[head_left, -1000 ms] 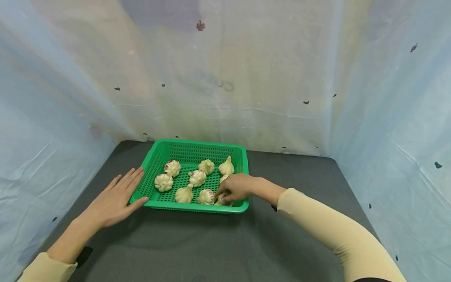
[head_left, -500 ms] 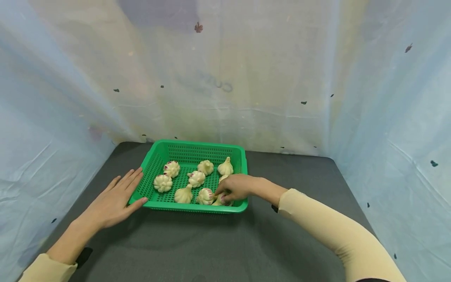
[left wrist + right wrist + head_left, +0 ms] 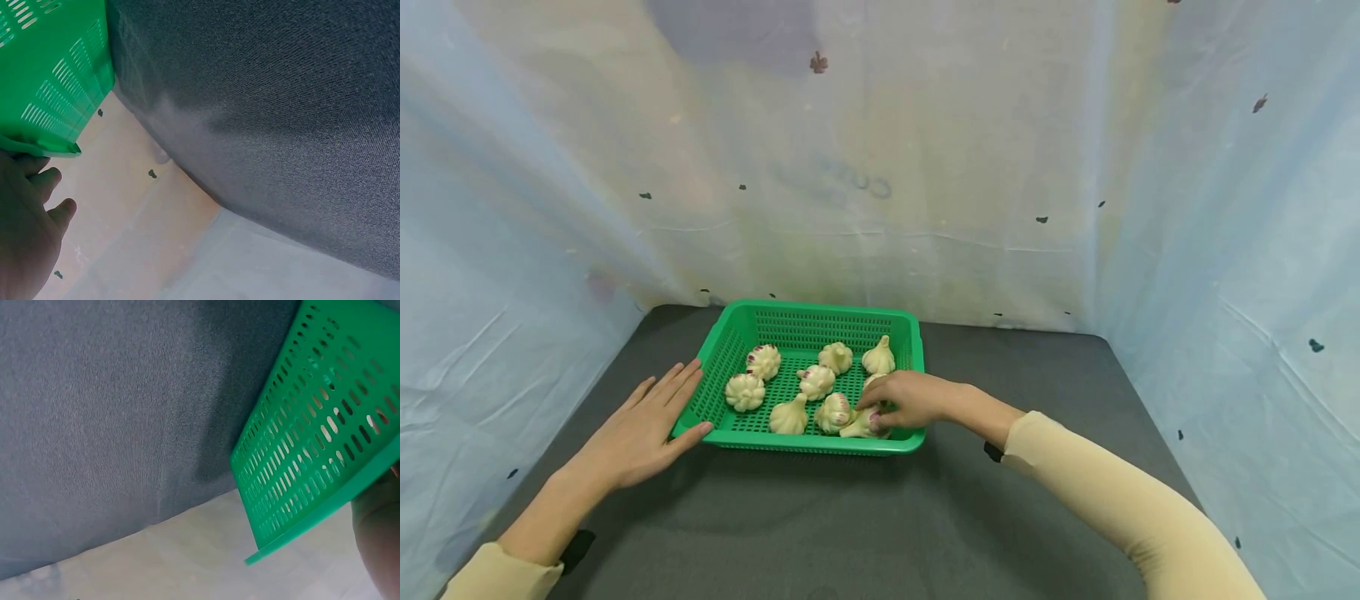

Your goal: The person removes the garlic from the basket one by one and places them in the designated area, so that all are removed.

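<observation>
Here's the right hand (image 3: 910, 398) down in the green basket (image 3: 820, 444) on the grey desk (image 3: 820, 525), fingers bent, pinching a garlic bulb (image 3: 859, 425) near the front right corner; a purple-streaked bulb (image 3: 833, 413) sits just beside it; more bulbs (image 3: 788, 415) spread across the bottom. Over on the left, the left hand (image 3: 643, 425) touches the rim, fingers straight, gripping nothing.

A makeshift booth: pale sheeting (image 3: 925, 150) walls three sides of a dark tabletop (image 3: 805, 517).

garlic bulbs (image 3: 788, 417): nine, seemingly, one mostly hidden | green basket (image 3: 812, 442): one | tabletop (image 3: 812, 525): one
</observation>
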`<state>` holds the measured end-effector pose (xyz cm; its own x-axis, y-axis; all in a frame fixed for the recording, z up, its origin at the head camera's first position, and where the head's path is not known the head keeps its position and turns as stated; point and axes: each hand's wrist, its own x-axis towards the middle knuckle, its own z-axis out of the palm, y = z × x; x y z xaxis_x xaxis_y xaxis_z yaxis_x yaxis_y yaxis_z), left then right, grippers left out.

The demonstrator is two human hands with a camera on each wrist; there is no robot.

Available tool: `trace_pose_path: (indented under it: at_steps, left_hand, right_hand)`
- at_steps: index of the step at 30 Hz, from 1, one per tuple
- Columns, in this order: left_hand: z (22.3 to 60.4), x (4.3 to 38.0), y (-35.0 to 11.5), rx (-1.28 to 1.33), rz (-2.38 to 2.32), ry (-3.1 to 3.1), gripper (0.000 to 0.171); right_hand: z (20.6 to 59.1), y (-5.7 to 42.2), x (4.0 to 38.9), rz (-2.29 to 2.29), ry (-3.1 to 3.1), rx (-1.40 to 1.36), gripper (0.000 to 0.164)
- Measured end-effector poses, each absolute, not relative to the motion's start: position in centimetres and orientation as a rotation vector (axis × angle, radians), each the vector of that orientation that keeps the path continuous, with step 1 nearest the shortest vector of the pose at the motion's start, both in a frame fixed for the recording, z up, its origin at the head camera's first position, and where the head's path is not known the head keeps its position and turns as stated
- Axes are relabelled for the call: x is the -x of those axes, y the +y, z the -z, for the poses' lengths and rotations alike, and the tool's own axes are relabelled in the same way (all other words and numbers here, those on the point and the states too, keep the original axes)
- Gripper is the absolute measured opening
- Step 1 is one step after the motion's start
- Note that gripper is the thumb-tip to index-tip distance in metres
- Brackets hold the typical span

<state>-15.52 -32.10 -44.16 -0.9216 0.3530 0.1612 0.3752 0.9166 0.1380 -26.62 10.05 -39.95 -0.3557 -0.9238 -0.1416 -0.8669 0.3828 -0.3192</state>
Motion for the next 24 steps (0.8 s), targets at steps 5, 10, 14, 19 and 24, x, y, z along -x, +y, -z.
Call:
trace_pose_path:
  at_steps: [5,10,14,19,24]
  left_hand:
    - [44.1,15.6,-32.1,0.573,0.249,-2.947,0.088]
    - [44.1,15.5,-32.1,0.579,0.248,-2.924,0.088]
    - [44.0,15.5,-32.1,0.587,0.243,-2.910,0.087]
    - [44.1,15.6,-32.1,0.601,0.233,-2.897,0.087]
    - [44.2,15.6,-32.2,0.613,0.226,-2.896,0.087]
  right_hand:
    - [40.0,10.7,26.3,0.398,2.361,1.579,0.039]
    - [40.4,11.3,25.8,0.615,2.384,1.566,0.039]
    - [40.8,11.7,25.2,0.771,2.433,1.547,0.038]
    - [41.6,12.0,24.5,0.934,2.507,1.533,0.038]
    - [42.1,12.0,23.9,1.159,2.561,1.557,0.042]
